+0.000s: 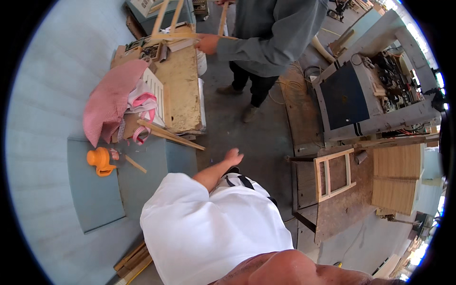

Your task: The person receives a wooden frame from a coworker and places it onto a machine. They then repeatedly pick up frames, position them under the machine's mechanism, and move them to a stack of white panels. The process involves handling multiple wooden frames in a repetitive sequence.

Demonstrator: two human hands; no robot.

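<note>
My left hand hangs over the dark floor with its fingers curled in, and nothing shows in it. Nearest to it are the ends of thin wooden strips that jut past the corner of the worn workbench. My right arm runs out along the lower edge, and its hand is outside the picture. Across from me, a person in a grey top grips a light wooden frame above the bench; their hand is on its rail.
A pink checked cloth and an orange-lidded jug lie at left. To the right, a ladder-like wooden frame rests on a brown table beside stacked wood panels. Behind it stands a grey machine; a hose lies on the floor.
</note>
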